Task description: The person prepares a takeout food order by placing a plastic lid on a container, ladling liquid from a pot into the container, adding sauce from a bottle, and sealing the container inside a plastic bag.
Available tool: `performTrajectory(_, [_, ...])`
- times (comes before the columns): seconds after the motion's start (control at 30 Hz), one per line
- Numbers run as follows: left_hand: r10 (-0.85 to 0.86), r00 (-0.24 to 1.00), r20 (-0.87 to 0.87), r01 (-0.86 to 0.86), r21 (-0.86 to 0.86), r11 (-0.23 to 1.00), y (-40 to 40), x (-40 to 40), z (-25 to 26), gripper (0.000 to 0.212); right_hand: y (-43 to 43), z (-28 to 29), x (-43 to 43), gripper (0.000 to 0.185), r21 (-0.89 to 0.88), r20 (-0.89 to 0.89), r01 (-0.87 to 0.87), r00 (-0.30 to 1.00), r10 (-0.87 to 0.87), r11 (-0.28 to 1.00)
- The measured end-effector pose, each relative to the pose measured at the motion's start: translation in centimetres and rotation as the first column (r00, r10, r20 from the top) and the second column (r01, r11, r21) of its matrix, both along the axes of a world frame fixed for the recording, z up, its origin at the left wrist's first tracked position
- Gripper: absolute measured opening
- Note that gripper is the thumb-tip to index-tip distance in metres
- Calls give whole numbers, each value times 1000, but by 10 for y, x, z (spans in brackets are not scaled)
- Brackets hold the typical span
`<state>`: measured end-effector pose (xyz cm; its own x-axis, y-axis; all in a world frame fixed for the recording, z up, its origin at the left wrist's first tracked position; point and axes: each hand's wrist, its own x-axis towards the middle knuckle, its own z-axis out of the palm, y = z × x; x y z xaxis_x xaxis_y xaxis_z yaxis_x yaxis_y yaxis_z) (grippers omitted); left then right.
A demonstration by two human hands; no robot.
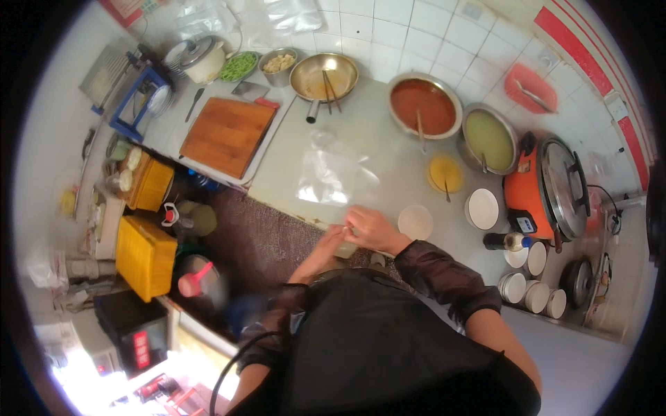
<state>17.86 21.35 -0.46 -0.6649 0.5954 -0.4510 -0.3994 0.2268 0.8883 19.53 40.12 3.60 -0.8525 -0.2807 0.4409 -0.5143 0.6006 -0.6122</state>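
Note:
My left hand and my right hand meet at the front edge of the steel worktable. Their fingertips are pinched together, and whatever may be between them is too small to make out. Just below the fingers a pale object shows, partly hidden by my hands. Beyond them, clear plastic bags lie flat on the tabletop. To the right of my right hand sits a pale round bowl or lid. Dark sleeve covers are on both forearms.
A wooden cutting board and frying pan are at the back left. Along the right stand a basin of red sauce, a pot of green liquid, a yellow bowl, an orange cooker and stacked white bowls.

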Motion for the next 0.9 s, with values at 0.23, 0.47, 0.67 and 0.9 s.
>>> performTrajectory(0.23, [104, 615, -781, -305, -114, 946, -55, -141, -65, 7, -2, -139, -90, 27, -386, 835, 832, 499, -234, 398])
performTrajectory(0.47, [-80, 355, -931, -601, -293, 744, -62, -223, -99, 24, 24, -189, -117, 24, -341, 917, 861, 392, -67, 377])
performTrajectory(0.67, [197, 741, -642, -336, -101, 936, 11, -170, -28, 34, 16, -100, -82, 26, -356, 798, 820, 516, -310, 447])
performTrajectory(0.9, [-88, 957, 276, 44, 162, 986, 98, -77, -11, 25, 26, -32, 21, 29, -246, 694, 798, 542, -475, 551])
